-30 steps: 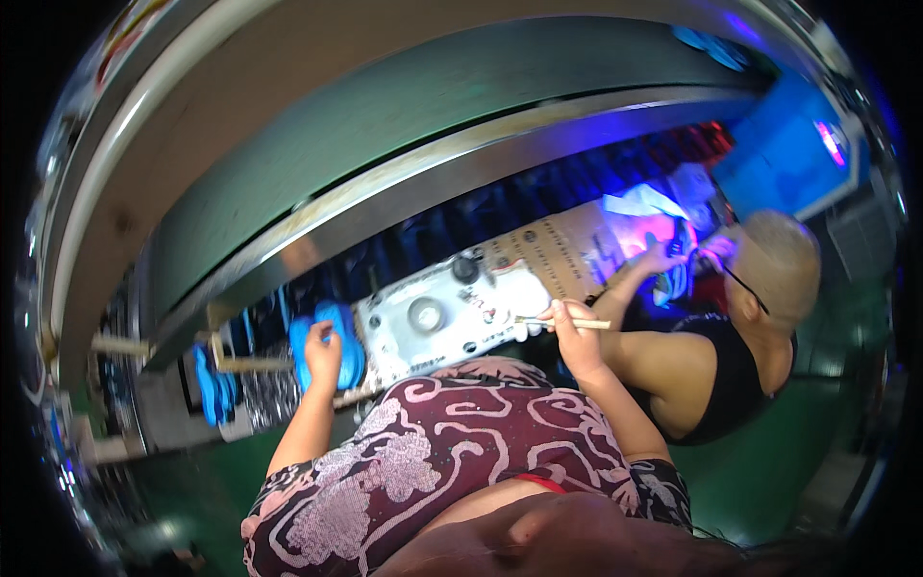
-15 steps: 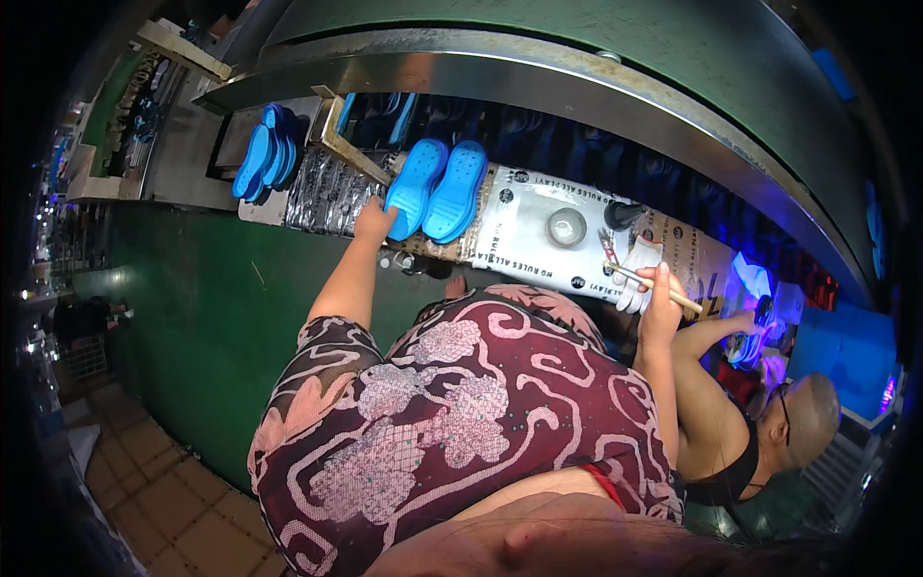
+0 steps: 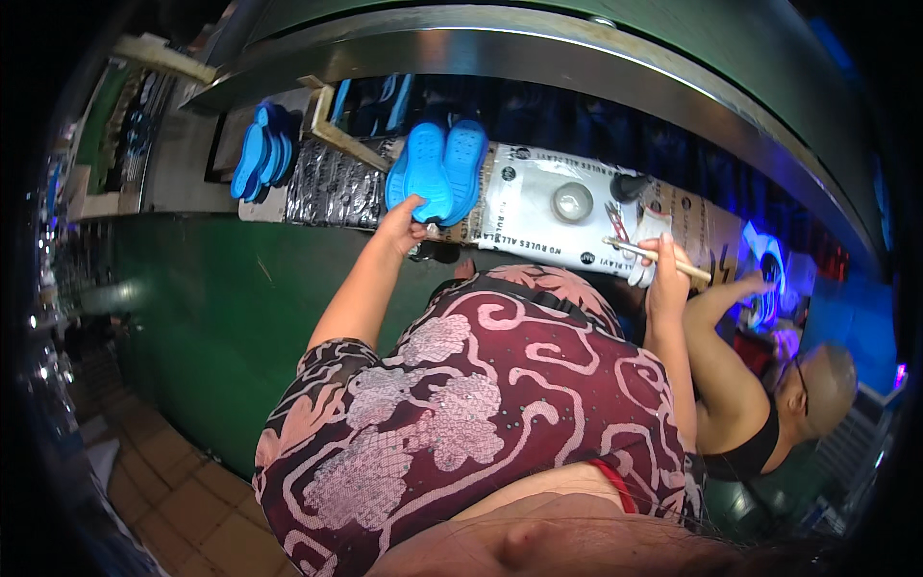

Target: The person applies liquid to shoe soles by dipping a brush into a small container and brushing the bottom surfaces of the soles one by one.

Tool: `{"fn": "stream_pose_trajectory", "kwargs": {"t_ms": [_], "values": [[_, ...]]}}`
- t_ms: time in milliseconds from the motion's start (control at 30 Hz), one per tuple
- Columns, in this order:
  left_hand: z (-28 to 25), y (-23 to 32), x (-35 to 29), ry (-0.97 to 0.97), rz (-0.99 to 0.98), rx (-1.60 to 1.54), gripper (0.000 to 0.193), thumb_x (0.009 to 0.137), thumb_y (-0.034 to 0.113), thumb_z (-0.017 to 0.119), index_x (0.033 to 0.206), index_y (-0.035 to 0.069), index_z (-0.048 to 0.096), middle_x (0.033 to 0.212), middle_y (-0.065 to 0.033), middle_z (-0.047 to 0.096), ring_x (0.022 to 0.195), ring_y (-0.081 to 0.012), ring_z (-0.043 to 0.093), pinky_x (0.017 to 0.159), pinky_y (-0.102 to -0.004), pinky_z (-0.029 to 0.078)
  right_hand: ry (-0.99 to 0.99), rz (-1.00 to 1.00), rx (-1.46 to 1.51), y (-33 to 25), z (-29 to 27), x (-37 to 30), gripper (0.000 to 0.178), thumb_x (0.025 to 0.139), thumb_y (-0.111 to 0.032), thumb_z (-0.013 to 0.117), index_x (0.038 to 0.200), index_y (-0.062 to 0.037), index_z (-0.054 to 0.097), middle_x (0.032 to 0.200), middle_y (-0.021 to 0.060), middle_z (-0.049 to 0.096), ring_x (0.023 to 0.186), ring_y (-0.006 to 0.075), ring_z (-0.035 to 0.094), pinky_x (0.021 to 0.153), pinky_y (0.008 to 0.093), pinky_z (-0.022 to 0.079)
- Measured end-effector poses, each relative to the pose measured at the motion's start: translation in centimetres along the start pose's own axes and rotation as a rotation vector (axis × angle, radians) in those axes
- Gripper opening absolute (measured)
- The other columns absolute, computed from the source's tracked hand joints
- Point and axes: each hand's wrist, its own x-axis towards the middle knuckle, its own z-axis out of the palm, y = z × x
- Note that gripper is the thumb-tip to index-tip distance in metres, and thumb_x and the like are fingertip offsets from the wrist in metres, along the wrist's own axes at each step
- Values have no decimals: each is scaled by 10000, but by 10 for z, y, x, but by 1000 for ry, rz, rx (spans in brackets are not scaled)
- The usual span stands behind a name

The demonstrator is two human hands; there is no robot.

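My left hand is closed on the heel end of a light blue shoe sole, thumb on top. That sole lies over or just above two other blue soles on the bench; whether it touches them I cannot tell. In my right hand is a slim brush with a pale wooden handle, its tip pointing left toward a round, greyish bowl. Red-handled pliers and a white glove lie beside the brush, the glove partly behind my hand.
A stack of blue soles stands at the far left. Plastic film covers part of the bench. A metal rail and a bracket overhang it. A dark cone-shaped thing stands behind the pliers. A co-worker sits at right.
A sole in my left hand now overlaps the pair that lay side by side. My left hand has shifted slightly right and nearer me. The brush stays in my right hand.
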Motion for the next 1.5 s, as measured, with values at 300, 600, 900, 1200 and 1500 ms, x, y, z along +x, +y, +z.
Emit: {"fn": "stream_pose_trajectory", "kwargs": {"t_ms": [300, 600, 900, 1200, 1500], "values": [[114, 10, -119, -4, 666, 82, 268, 876, 151, 572, 1088, 3, 500, 924, -83, 597, 777, -147, 578, 660, -311, 491, -54, -32, 60, -10, -2, 8, 369, 942, -264, 494, 776, 25, 653, 678, 48, 597, 632, 91, 486, 620, 219, 394], [202, 51, -152, -200, 825, 359, 273, 819, 35, 583, 1077, -36, 530, 967, -94, 619, 865, -154, 593, 790, -291, 467, -314, -626, -197, -60, 20, 17, 273, 878, -163, 523, 691, -11, 651, 637, 60, 614, 607, 188, 554, 830, 387, 428], [217, 53, -144, -244, 1095, 527, 195, 742, 0, 628, 931, -14, 582, 840, -86, 634, 752, -143, 596, 690, -283, 477, -226, -864, -388, -55, 30, 23, 197, 806, -132, 611, 627, -51, 615, 585, 56, 564, 586, 221, 533, 680, 342, 406], [220, 55, -138, -278, 1453, 713, 495, 628, 19, 710, 1098, 14, 555, 896, -142, 639, 774, -272, 651, 688, -318, 504, -198, -872, -348, -69, 35, 29, 207, 792, -139, 650, 597, -80, 615, 538, 39, 543, 532, 213, 516, 603, 321, 389], [214, 52, -136, -279, 1438, 805, 570, 622, 10, 685, 1167, 12, 520, 873, -150, 634, 739, -284, 646, 662, -324, 509, -164, -869, -521, -68, 39, 39, 282, 769, -184, 678, 533, -83, 564, 508, 40, 528, 520, 236, 511, 612, 336, 392]]}}
